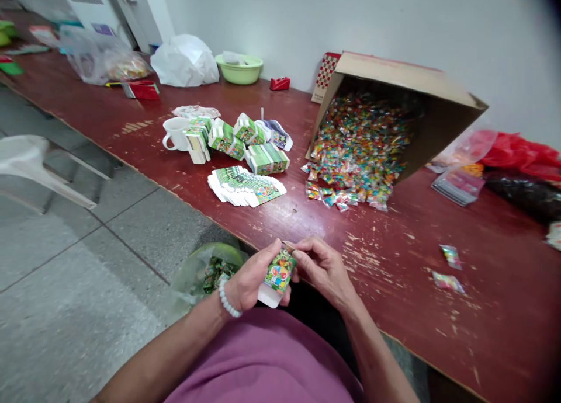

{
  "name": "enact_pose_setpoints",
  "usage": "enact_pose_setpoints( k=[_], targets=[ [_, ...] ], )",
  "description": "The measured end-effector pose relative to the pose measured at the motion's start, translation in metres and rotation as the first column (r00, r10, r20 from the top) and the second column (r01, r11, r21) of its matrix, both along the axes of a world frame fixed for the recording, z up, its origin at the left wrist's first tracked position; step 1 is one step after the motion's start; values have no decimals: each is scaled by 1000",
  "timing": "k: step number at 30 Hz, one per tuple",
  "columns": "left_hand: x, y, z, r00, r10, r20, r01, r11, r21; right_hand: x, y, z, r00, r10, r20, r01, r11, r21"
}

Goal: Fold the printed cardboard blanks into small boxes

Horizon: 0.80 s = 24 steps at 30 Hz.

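Note:
Just in front of my body, at the table's edge, my left hand [254,274] is closed around a small green printed carton [280,270] with a white flap at its lower end. My right hand [322,268] pinches the carton's upper end between thumb and fingers. Ahead lies a fanned stack of flat cartons [245,186], with banded bundles of cartons [267,159] behind it. A large cardboard box [438,90] lies on its side, spilling many small wrapped candies [357,152] onto the table.
Two loose candy packets [447,282] lie at the right on the red table [394,263]. A white mug [176,133] and a green basin [240,70] stand further back. Below the edge is a bag-lined bin [197,274]; a white stool [39,157] stands left.

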<state>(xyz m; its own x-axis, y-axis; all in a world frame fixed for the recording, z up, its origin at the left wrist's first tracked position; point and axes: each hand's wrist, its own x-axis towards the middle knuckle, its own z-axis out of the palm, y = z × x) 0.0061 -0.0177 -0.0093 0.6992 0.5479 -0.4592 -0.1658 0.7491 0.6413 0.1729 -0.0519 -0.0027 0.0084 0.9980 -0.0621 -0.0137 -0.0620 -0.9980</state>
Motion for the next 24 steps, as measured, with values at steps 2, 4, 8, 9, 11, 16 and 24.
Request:
enact_pose_setpoints(
  k=[2, 4, 8, 9, 11, 16, 24],
  targets=[
    [0, 0, -1, 997, 52, -53, -50, 998, 47, -1, 1, 1, 999, 39, 15, -39, 999, 5],
    [-1, -1, 0, 993, 74, -93, -61, 988, 140, -2, 3, 1, 993, 78, -84, -80, 997, -19],
    [-2, -2, 5, 985, 90, -147, -38, 946, 321, -4, 8, 0, 971, 119, -206, -137, 988, -74],
    [-2, -2, 5, 985, 88, -150, -30, 937, 349, -4, 9, 0, 972, 110, -206, -129, 988, -82],
    [-2, -2, 5, 986, 76, -149, -14, 926, 378, -5, 10, 2, 967, 83, -242, -109, 989, -96],
    [-3, 1, 3, 986, 63, -157, 10, 907, 422, -9, 13, 6, 927, 6, -374, -58, 990, -128],
    [-10, 5, -3, 984, 47, -174, 33, 902, 431, -8, 7, 7, 994, 43, -99, -43, 999, 4]
  ],
)
